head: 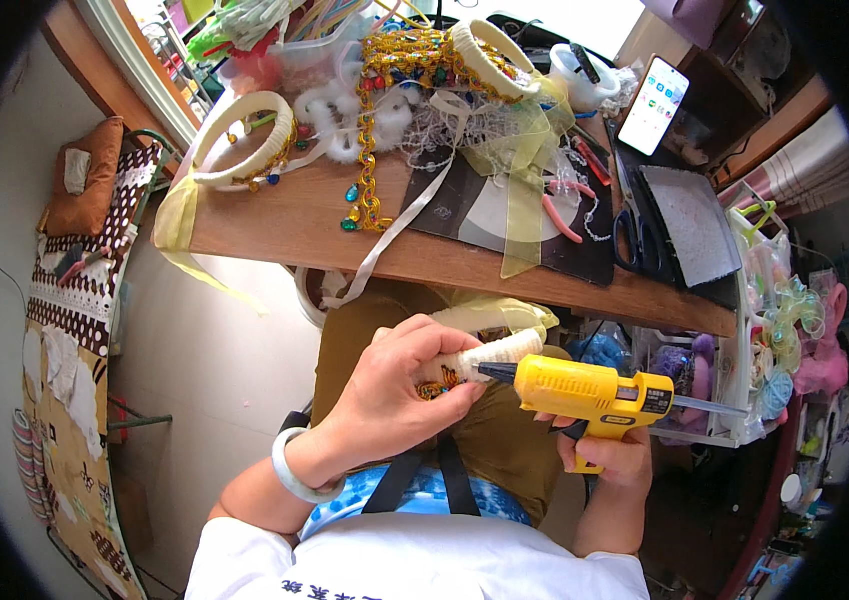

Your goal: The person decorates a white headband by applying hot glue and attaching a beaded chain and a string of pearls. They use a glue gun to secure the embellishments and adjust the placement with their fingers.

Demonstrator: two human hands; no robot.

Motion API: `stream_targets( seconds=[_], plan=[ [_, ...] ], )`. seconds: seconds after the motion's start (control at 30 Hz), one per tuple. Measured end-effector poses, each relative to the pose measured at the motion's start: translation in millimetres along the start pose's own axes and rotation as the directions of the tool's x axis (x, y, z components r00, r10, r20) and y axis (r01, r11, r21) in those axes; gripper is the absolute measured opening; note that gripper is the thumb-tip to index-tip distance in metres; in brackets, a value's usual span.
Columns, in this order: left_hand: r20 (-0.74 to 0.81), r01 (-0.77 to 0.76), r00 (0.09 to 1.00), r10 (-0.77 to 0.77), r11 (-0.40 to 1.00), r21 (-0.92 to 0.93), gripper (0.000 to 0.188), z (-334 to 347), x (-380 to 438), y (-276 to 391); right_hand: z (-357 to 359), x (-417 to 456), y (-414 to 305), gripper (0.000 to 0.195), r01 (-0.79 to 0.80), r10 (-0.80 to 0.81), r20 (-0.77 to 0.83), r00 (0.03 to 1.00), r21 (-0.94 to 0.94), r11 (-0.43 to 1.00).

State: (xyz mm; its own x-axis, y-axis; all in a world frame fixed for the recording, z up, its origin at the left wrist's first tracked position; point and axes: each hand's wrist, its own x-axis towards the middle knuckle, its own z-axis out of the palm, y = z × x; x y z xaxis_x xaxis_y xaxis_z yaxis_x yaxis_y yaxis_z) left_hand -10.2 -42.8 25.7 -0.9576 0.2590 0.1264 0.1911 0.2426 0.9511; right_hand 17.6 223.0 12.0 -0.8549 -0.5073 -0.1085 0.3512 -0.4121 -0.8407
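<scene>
My left hand (402, 382) grips a cream fabric-wrapped headband (518, 346) above my lap, with gold braid trim and a sheer yellow ribbon on it. A yellow hot glue gun (570, 386) is held by its handle in my right hand (608, 454); a clear glue stick sticks out of its back. The gun's black nozzle points at the headband near my left fingertips; whether it touches cannot be told. Two similar headbands, one at the left (278, 142) and one at the back (503, 45), lie on the desk. Gold braid with coloured gems (366, 150) hangs between them.
The wooden desk (282, 240) spans the view before me. On it are white ribbon (409, 217), pink-handled pliers (561, 217), dark scissors (638, 240), a grey tray (691, 225) and a lit phone (653, 105). A drawer unit (732, 431) stands at the right.
</scene>
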Motion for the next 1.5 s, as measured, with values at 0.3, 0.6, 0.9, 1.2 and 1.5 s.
stream_targets(
  seconds=[0.3,0.6,0.9,1.2,1.5],
  plan=[
    [-0.042,0.016,0.999,-0.018,0.998,-0.059,0.025,1,1,-2,1,3,3,0.055,0.111,-0.111,-0.007,0.994,0.063,0.992],
    [-0.003,0.052,0.999,-0.053,0.992,-0.113,0.026,2,1,-2,-2,1,3,0.054,0.054,-0.055,0.017,0.998,0.033,0.998],
    [-0.011,0.045,0.999,-0.047,0.994,-0.095,0.027,2,0,-5,6,-4,3,0.058,0.022,-0.023,-0.056,0.998,-0.005,1.000],
    [0.015,0.077,0.997,-0.076,0.991,-0.106,0.028,2,0,2,3,-6,3,0.054,0.063,-0.062,0.013,0.998,-0.019,0.998],
    [0.021,0.066,0.998,-0.064,0.991,-0.112,0.027,3,1,-3,2,2,7,0.054,0.094,-0.095,0.024,0.995,0.057,0.994]
  ],
)
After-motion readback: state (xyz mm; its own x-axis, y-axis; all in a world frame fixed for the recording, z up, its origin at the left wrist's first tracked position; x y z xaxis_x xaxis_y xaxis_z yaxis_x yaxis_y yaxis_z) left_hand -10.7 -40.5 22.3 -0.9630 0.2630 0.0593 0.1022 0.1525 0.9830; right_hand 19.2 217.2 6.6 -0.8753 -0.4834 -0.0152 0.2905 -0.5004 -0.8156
